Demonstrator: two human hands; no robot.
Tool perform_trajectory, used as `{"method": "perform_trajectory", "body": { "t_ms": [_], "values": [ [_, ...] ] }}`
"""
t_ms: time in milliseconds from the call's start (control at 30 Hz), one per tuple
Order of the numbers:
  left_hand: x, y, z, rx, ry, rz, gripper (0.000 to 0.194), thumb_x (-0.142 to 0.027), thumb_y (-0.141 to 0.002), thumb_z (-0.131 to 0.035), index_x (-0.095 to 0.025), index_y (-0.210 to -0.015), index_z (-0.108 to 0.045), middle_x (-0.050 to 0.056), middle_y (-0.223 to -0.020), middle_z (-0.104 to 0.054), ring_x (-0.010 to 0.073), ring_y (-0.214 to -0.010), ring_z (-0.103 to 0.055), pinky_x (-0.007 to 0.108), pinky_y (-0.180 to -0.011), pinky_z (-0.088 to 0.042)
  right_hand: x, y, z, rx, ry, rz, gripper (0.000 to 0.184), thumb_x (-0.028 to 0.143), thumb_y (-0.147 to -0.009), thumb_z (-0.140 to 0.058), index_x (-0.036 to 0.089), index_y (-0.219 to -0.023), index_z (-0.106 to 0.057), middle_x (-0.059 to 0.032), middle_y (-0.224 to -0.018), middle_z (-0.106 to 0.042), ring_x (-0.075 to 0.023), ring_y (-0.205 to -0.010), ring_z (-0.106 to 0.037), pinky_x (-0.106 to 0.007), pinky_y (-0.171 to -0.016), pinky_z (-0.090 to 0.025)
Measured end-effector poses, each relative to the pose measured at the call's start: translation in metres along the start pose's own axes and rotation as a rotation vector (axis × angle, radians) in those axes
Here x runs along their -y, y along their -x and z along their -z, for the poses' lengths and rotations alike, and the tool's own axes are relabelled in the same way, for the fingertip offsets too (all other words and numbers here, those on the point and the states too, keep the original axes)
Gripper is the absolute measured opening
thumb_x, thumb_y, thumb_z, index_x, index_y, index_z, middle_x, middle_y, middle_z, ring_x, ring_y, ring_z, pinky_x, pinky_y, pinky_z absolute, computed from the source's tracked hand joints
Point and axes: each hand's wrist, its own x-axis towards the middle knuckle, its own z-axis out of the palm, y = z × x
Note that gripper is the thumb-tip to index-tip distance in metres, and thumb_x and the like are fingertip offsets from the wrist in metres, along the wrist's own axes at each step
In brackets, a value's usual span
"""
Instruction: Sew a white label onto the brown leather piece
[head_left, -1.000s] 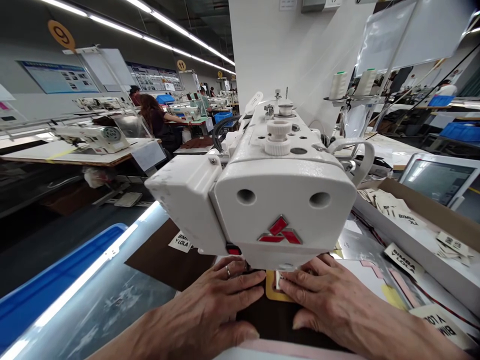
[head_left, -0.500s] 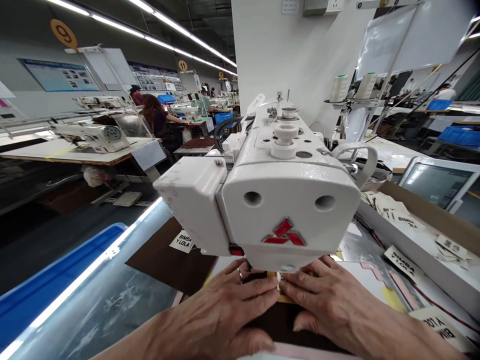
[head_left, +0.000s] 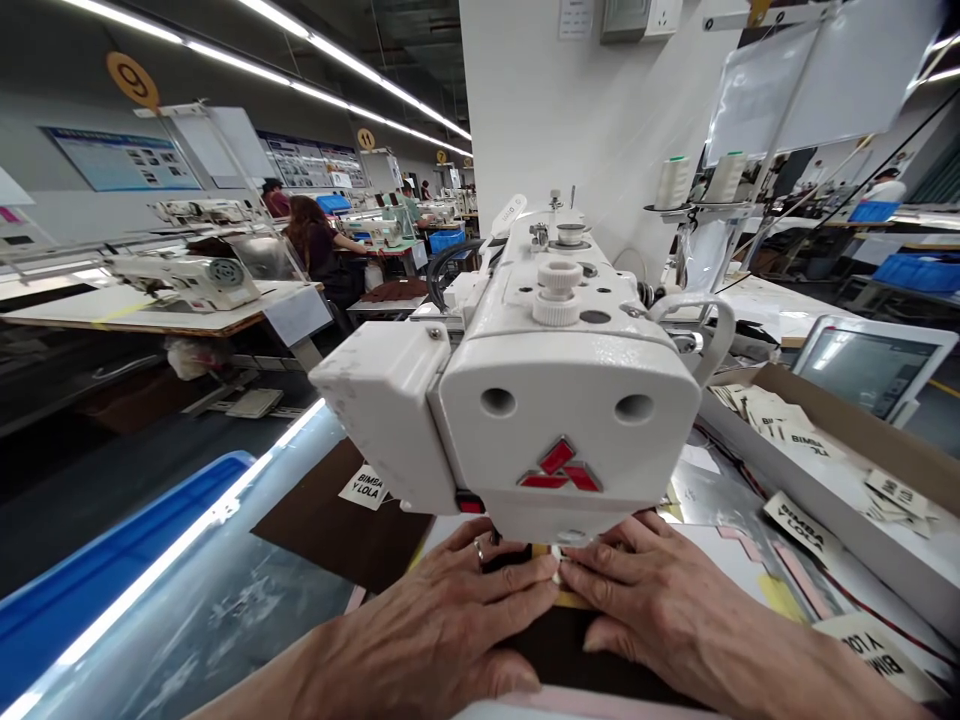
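A white sewing machine (head_left: 555, 410) with a red three-diamond logo fills the centre. Under its head, my left hand (head_left: 450, 625) and my right hand (head_left: 645, 610) lie flat on a dark brown fabric piece (head_left: 555, 645), fingertips nearly touching. Between the fingertips sits a small white label (head_left: 556, 568) on a yellow template (head_left: 574, 598). My left hand wears a ring. The needle area is hidden by the machine head.
A cardboard box (head_left: 840, 470) of printed labels stands to the right, with a tablet screen (head_left: 870, 370) behind it. More brown fabric with a sewn label (head_left: 365, 487) lies at left. A blue bin (head_left: 90, 580) sits far left. Other people sew at distant machines (head_left: 315, 240).
My hands closed together over the label and yellow template, hiding most of the template. The view shifted slightly; over the last half second the hands held still.
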Motion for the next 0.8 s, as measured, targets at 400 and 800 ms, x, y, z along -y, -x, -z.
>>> {"method": "perform_trajectory", "body": {
  "t_ms": [400,800],
  "values": [
    [0.011,0.031,-0.010,-0.124,-0.018,0.008,0.051,-0.050,-0.110,-0.060,-0.021,-0.152,-0.056,0.006,-0.157,-0.053,0.0302,-0.141,-0.056,0.045,-0.128,-0.036,0.002,0.001,-0.003,-0.010,0.053,0.007,0.046,0.058,-0.110,-0.051,0.031,-0.145,-0.060,0.0015,-0.136,-0.072,-0.0249,-0.106,-0.065,-0.045,-0.094,-0.045],
    [0.011,0.030,-0.007,-0.114,-0.005,0.015,0.055,-0.054,-0.108,-0.062,-0.022,-0.153,-0.054,0.005,-0.154,-0.057,0.0287,-0.140,-0.057,0.041,-0.128,-0.036,0.003,-0.003,0.001,-0.010,0.092,0.031,0.046,0.059,-0.109,-0.051,0.028,-0.140,-0.065,0.0029,-0.133,-0.074,-0.0265,-0.104,-0.067,-0.046,-0.090,-0.047]
  ]
}}
